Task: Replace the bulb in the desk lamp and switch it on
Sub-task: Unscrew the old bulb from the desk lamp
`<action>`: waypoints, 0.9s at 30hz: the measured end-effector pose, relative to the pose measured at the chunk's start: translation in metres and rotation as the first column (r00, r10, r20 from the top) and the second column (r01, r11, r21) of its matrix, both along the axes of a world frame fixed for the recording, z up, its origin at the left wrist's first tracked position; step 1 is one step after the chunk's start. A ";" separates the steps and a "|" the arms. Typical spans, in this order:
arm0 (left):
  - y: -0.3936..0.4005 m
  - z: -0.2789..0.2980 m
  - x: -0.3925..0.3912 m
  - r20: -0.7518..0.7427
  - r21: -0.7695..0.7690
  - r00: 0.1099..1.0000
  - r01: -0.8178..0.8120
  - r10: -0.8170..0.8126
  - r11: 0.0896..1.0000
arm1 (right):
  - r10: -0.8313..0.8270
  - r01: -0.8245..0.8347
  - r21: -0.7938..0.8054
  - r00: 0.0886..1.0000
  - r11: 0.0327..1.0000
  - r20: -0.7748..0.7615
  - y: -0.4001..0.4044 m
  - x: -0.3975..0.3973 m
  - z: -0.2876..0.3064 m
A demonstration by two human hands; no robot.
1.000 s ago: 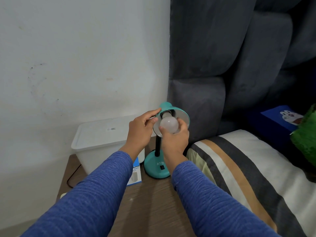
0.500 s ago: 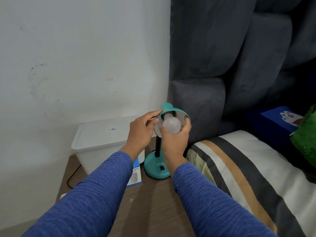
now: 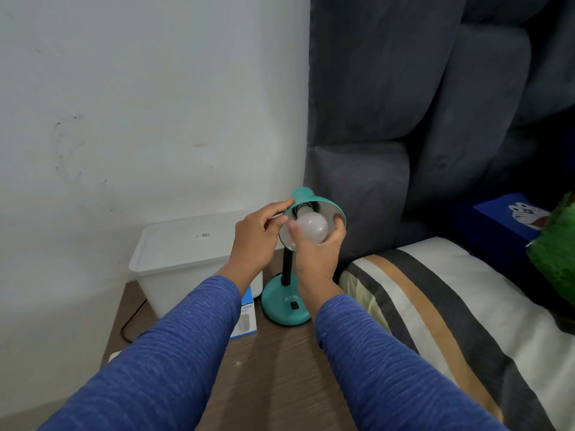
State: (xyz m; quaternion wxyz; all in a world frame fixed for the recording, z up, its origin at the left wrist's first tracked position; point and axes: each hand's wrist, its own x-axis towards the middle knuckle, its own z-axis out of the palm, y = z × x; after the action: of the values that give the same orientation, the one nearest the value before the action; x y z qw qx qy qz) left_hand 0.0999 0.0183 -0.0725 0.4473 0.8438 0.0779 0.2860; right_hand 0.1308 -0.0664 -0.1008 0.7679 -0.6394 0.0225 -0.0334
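The white bulb (image 3: 312, 228) sits in the mouth of my teal lamp shade (image 3: 323, 207), its neck going into the dark socket at the back. My right hand (image 3: 317, 255) comes up from six o'clock under the bulb, with my fingers and thumb curled around its round part. My left hand (image 3: 259, 241) is at nine o'clock from the bulb. Its fingers are bent around the rim and back of the shade, holding it.

The shade sits on a black neck (image 3: 286, 265) that goes down to the round teal base (image 3: 284, 306). The base stands on the brown wood table (image 3: 270, 377), at six o'clock from the bulb. A small black switch (image 3: 294, 305) is on the base, just beside my right wrist.

At eight o'clock from the base, a blue and white box (image 3: 245, 318) lies flat on the table, partly under my left sleeve (image 3: 161, 362). Behind it, at nine o'clock from the lamp, is a white plastic tub (image 3: 183, 256) with its lid on, against the white wall (image 3: 140, 104). A thin black cord (image 3: 130, 321) runs down by the tub.

At three o'clock from the lamp is a striped pillow (image 3: 435, 306), very near the base. Behind the lamp, at twelve o'clock, is the big dark grey headboard (image 3: 404, 104). Far at three o'clock are a blue cartoon box (image 3: 510, 213) and something green and fuzzy (image 3: 557, 244).
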 end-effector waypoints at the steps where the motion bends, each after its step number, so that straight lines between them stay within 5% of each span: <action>1: 0.000 0.000 0.000 0.000 -0.001 1.000 0.001 -0.001 1.000 | 0.004 -0.003 0.033 1.000 0.999 -0.031 0.000 0.001 0.001; 5: 0.000 0.000 0.001 0.002 -0.011 1.000 0.002 -0.002 1.000 | -0.034 0.049 -0.174 0.996 0.984 0.087 0.002 0.003 0.000; 10: 0.000 0.000 0.000 -0.004 -0.015 1.000 0.003 -0.004 1.000 | -0.012 0.012 -0.080 1.000 0.997 0.000 -0.002 0.001 -0.002; 20: -0.001 0.000 0.001 -0.003 -0.024 1.000 -0.001 0.001 1.000 | 0.006 0.010 -0.136 0.993 0.991 0.116 -0.004 0.004 -0.001; 27: 0.001 -0.001 0.001 0.002 -0.030 1.000 0.005 -0.005 1.000 | 0.022 -0.018 -0.070 0.998 0.997 0.057 -0.010 0.001 0.001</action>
State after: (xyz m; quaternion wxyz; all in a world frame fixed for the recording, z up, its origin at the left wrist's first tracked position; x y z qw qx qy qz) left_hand 0.1013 0.0197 -0.0737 0.4606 0.8370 0.0795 0.2846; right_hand 0.1320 -0.0766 -0.0994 0.7457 -0.6648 -0.0073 -0.0448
